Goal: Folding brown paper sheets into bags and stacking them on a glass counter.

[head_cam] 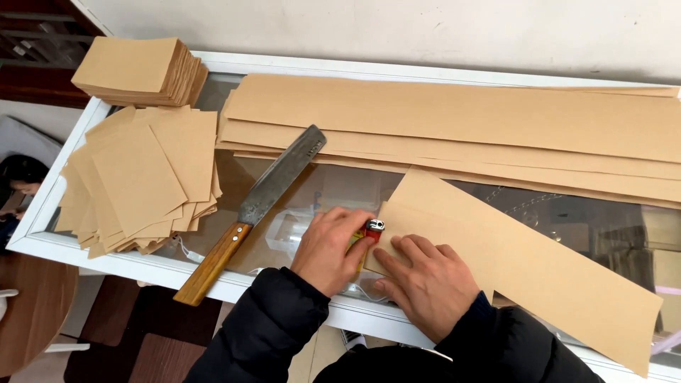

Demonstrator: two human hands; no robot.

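There are two hands, the left hand [328,250] and the right hand [425,284]. One knife [255,206], one lighter [372,230], one neat stack of cut sheets [138,71], one loose pile of sheets [142,181], one separate long strip [525,262], and one heap of long strips [454,128], too overlapped to count.

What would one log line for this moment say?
left hand: holds lighter | right hand: presses paper strip flat | knife: lying beside, untouched

Bright, even daylight, soft shadows, mild glare on the glass top [340,186], sharp focus throughout.
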